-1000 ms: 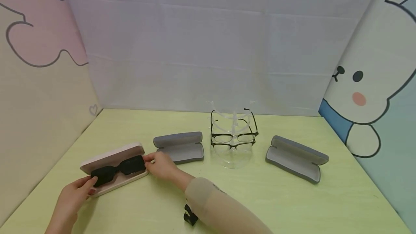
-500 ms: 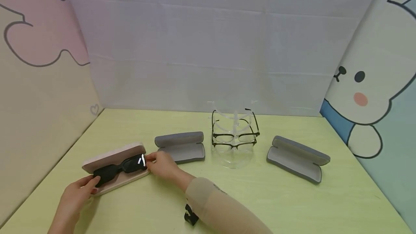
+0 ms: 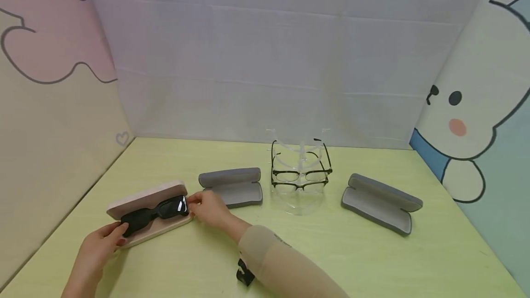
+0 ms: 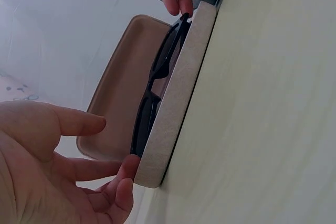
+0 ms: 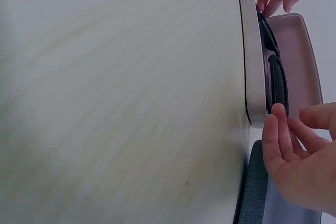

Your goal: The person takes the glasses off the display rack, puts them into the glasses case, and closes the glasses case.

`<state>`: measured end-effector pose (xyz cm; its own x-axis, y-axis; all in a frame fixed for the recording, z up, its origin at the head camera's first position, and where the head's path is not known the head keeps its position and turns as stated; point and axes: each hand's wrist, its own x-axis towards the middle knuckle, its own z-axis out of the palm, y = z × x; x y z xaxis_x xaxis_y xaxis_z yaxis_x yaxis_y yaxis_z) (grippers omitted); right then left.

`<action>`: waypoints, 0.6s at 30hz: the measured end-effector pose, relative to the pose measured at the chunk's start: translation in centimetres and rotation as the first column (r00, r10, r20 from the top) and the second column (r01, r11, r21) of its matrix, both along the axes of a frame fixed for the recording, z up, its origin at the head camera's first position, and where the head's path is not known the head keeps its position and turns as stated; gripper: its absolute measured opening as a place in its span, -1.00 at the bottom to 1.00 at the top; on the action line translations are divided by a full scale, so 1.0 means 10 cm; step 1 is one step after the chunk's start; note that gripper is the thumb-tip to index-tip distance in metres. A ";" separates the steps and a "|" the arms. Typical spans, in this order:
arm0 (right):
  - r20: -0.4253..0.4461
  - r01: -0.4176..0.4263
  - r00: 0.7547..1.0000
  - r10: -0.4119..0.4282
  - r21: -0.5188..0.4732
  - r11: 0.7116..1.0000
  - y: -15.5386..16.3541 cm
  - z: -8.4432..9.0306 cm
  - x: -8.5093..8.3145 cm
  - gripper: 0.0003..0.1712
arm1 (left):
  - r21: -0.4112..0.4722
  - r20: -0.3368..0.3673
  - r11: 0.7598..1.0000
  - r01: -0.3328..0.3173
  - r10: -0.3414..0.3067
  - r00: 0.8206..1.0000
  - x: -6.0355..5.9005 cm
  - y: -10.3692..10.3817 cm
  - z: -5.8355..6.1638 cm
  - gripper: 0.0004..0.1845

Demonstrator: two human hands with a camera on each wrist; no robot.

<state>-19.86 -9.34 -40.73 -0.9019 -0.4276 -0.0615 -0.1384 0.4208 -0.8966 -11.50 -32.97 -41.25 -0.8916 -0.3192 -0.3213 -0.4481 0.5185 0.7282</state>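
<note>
Black sunglasses [image 3: 138,220] lie lens side up across an opened pink glasses case [image 3: 142,197], at the left of the table. My left hand [image 3: 96,245] has its fingertips at their left end. In the left wrist view its thumb stands apart, overlapping the lid. At the other end are the fingertips of my right hand [image 3: 212,210], fairly straight, its thumb also spread away in the right wrist view. Seen from the wrists, the black frame [image 4: 151,85] rises slightly over the case's front wall [image 4: 181,85].
Two grey glasses cases lie open, one [image 3: 236,194] beside my right hand, another [image 3: 378,208] farther right. Between them a clear stand [image 3: 301,155] bears two pairs of black-framed eyeglasses [image 3: 300,186]. A small black object [image 3: 245,274] lies by my right sleeve. Printed panels border the table.
The sunglasses tilt slightly, and a bright reflection now shows on the right lens. Both hands stay at the ends; the whole view shifts a little to the right.
</note>
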 end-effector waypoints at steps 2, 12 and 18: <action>-0.023 0.027 0.999 -0.027 -0.013 1.000 0.00 0.00 -0.02 -0.79 | 0.000 -0.015 1.000 -0.030 0.030 0.999 0.00 0.00 0.01 -0.22; -0.159 0.098 0.983 -0.088 0.057 0.994 -0.08 0.11 -0.07 -0.70 | 0.035 -0.109 0.992 -0.121 0.124 0.986 -0.07 -0.09 0.15 -0.19; -0.156 0.077 0.986 -0.066 0.071 0.994 -0.12 0.14 -0.07 -0.58 | 0.043 -0.115 0.997 -0.067 0.072 0.991 -0.19 -0.10 0.18 -0.23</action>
<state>-20.60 -10.57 -39.29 -0.9312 -0.3611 0.0494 -0.2384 0.5009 -0.8321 -13.38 -34.00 -39.46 -0.8998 -0.3709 -0.2299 -0.3928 0.4590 0.7969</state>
